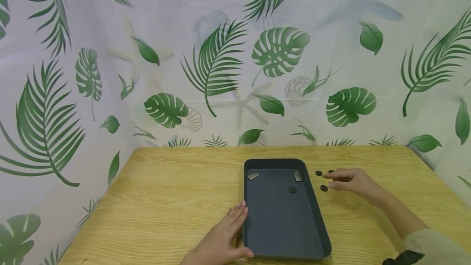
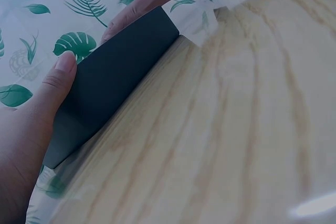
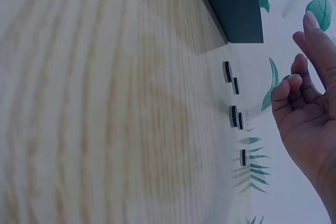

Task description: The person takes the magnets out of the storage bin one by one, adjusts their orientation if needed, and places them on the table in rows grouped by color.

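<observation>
A dark grey rectangular tray (image 1: 283,228) lies on the wooden table. Inside it are two small metallic rectangular pieces (image 1: 253,176) near the far end and one black disc (image 1: 292,190). My left hand (image 1: 224,234) rests against the tray's left side with fingers extended, its thumb at the near left corner. In the left wrist view the thumb touches the tray wall (image 2: 115,77). To the right of the tray, my right hand (image 1: 355,183) hovers over several small black discs (image 1: 324,188). Its fingers are loosely bent, with nothing visible between them.
The wooden table (image 1: 176,183) runs back to a white leaf-patterned curtain (image 1: 228,134), which also hangs at both sides. Several discs (image 3: 233,116) stand out side-on beyond the tray's corner in the right wrist view.
</observation>
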Tool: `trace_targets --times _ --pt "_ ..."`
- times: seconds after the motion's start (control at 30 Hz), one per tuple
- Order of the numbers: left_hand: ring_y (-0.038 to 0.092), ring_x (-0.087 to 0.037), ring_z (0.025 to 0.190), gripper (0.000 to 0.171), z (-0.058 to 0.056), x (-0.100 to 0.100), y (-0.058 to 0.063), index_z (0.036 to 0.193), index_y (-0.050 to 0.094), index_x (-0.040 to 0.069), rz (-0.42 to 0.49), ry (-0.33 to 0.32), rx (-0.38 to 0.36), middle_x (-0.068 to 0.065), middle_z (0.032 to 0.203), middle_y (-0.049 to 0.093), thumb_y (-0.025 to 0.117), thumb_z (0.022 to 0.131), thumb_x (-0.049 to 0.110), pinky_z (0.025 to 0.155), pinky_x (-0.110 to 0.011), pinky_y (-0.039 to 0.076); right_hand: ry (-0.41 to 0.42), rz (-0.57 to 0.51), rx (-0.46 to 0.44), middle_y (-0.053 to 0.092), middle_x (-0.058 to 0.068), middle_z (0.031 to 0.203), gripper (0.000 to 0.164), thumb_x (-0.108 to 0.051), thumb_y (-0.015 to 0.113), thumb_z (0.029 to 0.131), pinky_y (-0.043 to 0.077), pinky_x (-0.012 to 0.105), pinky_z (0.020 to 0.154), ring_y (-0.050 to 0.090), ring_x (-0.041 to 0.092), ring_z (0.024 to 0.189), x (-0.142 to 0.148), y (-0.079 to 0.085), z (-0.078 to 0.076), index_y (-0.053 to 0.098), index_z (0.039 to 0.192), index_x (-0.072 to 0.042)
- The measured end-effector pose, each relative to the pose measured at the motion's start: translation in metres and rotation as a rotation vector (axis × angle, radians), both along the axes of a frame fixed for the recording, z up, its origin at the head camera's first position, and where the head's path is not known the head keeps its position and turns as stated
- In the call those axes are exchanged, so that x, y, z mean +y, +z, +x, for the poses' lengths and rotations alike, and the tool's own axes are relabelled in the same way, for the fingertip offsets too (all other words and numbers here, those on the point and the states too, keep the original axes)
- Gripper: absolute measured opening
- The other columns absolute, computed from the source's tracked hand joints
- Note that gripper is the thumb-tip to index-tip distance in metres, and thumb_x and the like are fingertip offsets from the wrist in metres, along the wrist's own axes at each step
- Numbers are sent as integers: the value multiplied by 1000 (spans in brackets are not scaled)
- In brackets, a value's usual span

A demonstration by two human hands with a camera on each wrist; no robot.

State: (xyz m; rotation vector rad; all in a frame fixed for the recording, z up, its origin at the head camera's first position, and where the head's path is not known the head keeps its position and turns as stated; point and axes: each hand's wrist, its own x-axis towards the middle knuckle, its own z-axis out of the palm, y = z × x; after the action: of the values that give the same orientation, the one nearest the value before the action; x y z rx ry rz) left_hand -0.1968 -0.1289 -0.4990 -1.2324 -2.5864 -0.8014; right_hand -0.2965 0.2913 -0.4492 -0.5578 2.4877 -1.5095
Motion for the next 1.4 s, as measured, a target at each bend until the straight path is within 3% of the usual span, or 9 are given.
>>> trace_targets --times 0.13,0.27,0.53,0.77,1.2,1.4 --pt "20 -26 143 94 0 1 0 147 23 -5 -3 2 -4 -20 155 18 39 87 65 114 -42 26 17 5 -13 61 10 111 45 -17 65 90 56 29 81 62 5 88 -7 2 -2 55 127 7" --pt "20 -26 143 93 -1 0 -1 147 23 -5 -1 5 -4 -20 155 19 41 87 64 114 -42 27 49 -3 -9 60 3 93 47 -16 65 90 55 29 80 58 6 82 -14 2 -5 53 128 8" --pt "20 -26 143 93 -2 0 -1 147 23 -5 1 -2 4 -20 155 19 41 87 64 113 -43 27 95 -14 115 57 -1 78 39 -11 68 87 53 30 63 53 11 68 -27 -4 -10 60 121 9" --pt "21 -26 143 94 -2 0 1 147 23 -4 -9 3 -11 -19 155 19 40 87 66 112 -44 29 93 -4 48 45 1 75 42 -14 71 85 42 27 53 38 7 60 -39 -9 -12 62 120 7" --pt "19 -26 143 95 -2 -1 0 148 21 -3 -6 -1 -37 -18 156 17 41 86 65 113 -44 28 27 76 119 48 0 73 39 -20 74 83 36 23 50 38 7 60 -57 -13 -10 67 114 3" --pt "17 -25 144 94 -2 -1 0 149 20 -2 -4 -3 -58 -17 157 15 43 86 65 114 -42 26 4 113 212 48 0 74 35 -20 75 81 34 24 51 36 7 61 -65 -7 -10 70 108 0"
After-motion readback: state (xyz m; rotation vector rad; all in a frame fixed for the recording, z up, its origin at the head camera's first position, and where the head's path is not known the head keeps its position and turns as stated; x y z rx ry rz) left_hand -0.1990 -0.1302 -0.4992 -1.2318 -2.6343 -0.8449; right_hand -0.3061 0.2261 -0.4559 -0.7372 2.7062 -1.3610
